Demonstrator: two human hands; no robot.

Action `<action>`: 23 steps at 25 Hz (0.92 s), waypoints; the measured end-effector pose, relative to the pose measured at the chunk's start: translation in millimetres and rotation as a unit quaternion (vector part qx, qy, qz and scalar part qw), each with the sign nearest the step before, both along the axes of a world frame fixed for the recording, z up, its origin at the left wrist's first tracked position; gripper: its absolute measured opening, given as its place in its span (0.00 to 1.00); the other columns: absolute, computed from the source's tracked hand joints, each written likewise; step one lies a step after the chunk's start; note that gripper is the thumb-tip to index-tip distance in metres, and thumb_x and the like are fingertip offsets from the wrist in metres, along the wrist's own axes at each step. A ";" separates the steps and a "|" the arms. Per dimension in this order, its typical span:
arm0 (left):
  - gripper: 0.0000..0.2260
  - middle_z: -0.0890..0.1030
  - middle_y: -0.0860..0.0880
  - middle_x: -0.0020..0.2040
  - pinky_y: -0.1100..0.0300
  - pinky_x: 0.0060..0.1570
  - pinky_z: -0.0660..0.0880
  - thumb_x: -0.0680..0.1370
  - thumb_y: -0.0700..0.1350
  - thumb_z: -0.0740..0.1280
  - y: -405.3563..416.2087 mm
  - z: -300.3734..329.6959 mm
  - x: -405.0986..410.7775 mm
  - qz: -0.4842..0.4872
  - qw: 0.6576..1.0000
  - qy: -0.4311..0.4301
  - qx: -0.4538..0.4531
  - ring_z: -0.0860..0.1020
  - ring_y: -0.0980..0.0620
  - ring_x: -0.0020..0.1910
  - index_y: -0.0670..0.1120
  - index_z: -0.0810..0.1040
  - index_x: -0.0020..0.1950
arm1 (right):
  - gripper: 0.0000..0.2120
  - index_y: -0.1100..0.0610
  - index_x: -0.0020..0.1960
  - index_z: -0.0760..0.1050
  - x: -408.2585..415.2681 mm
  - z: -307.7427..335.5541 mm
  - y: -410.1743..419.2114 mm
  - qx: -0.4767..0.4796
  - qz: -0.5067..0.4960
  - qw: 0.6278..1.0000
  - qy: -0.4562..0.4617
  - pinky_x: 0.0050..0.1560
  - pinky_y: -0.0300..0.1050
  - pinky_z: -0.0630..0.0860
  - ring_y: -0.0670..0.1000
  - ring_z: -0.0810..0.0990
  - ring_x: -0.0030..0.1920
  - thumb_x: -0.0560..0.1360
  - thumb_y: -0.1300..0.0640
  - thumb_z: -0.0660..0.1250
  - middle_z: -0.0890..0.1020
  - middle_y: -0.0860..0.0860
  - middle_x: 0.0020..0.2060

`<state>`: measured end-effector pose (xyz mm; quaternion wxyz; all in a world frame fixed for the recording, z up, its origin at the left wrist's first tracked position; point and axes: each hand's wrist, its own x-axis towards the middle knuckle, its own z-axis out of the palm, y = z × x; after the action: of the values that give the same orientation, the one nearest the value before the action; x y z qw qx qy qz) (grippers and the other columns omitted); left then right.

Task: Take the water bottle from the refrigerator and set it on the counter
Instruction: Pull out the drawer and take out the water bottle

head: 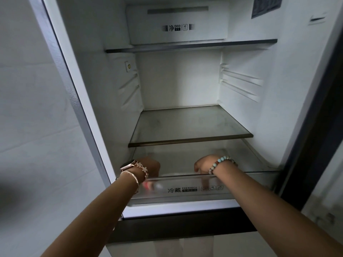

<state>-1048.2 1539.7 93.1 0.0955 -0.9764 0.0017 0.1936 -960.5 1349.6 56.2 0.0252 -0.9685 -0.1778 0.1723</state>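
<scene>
Reaching into the fridge drawer (241,180), left hand (149,168) & right hand (203,165) dip behind its front edge; grip state can't tell. Bottle (154,184) prob. lies low at drawer's front-left corner, blurred.

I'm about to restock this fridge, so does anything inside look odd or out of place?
Mostly bare: both glass shelves hold nothing. The one oddity is in the clear crisper drawer, where something blurred, red and white, seems to lie flat beneath the left hand. No spills or damage show.
</scene>
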 end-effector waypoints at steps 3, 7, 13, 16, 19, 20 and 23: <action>0.13 0.83 0.42 0.58 0.59 0.48 0.74 0.77 0.41 0.69 8.6 23.2 2.4 0.008 0.998 -0.011 -0.066 0.81 0.45 0.52 0.39 0.81 0.60 | 0.21 0.60 0.72 0.68 -0.4 3.9 -3.4 -0.026 0.009 1.000 -0.006 0.68 0.50 0.68 0.60 0.72 0.68 0.82 0.55 0.55 0.71 0.59 0.71; 0.17 0.81 0.51 0.47 0.62 0.48 0.72 0.72 0.48 0.75 18.8 79.3 -2.8 -0.027 0.958 -0.167 -0.230 0.78 0.53 0.47 0.44 0.82 0.58 | 0.23 0.55 0.62 0.77 -7.4 19.8 -4.3 0.027 0.082 0.996 0.012 0.47 0.47 0.78 0.55 0.81 0.53 0.68 0.53 0.75 0.81 0.53 0.57; 0.12 0.83 0.46 0.51 0.61 0.57 0.76 0.73 0.40 0.74 -9.8 116.2 -15.7 0.019 0.640 -0.331 -0.693 0.81 0.54 0.49 0.44 0.81 0.57 | 0.26 0.47 0.54 0.76 -30.8 47.5 -4.1 0.449 0.036 0.892 0.037 0.37 0.39 0.82 0.46 0.83 0.47 0.58 0.51 0.81 0.83 0.45 0.48; 0.12 0.82 0.42 0.53 0.53 0.58 0.75 0.76 0.44 0.70 -18.1 123.0 -22.8 0.025 0.570 -0.276 -0.774 0.80 0.49 0.50 0.39 0.81 0.56 | 0.29 0.46 0.55 0.77 -47.1 56.9 1.9 0.531 0.045 0.844 0.056 0.40 0.41 0.82 0.46 0.84 0.48 0.56 0.47 0.80 0.85 0.45 0.49; 0.14 0.81 0.38 0.57 0.44 0.64 0.72 0.74 0.49 0.70 -23.4 136.0 -32.6 0.007 0.566 -0.297 -0.769 0.79 0.46 0.52 0.42 0.83 0.53 | 0.29 0.46 0.55 0.78 -66.4 58.1 7.3 0.580 0.062 0.809 0.068 0.40 0.40 0.80 0.46 0.85 0.47 0.56 0.45 0.82 0.85 0.45 0.49; 0.12 0.81 0.37 0.56 0.42 0.64 0.71 0.75 0.49 0.70 -25.8 140.5 -36.8 -0.001 0.563 -0.311 -0.766 0.78 0.45 0.52 0.41 0.83 0.53 | 0.29 0.46 0.55 0.79 -72.9 58.5 8.8 0.599 0.064 0.795 0.074 0.42 0.40 0.80 0.46 0.85 0.47 0.56 0.44 0.82 0.85 0.45 0.49; 0.09 0.81 0.39 0.52 0.40 0.63 0.71 0.78 0.46 0.68 -30.0 150.9 -50.0 -0.011 0.549 -0.354 -0.757 0.78 0.44 0.49 0.41 0.83 0.51 | 0.33 0.47 0.61 0.77 -92.0 54.8 10.5 0.638 0.074 0.760 0.100 0.53 0.44 0.79 0.47 0.83 0.54 0.58 0.42 0.81 0.84 0.46 0.54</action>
<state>-1098.2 1509.6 244.0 -0.6842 -0.6766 0.1243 -0.2421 -1052.6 1360.1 111.0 0.6419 -0.6896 -0.3146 0.1163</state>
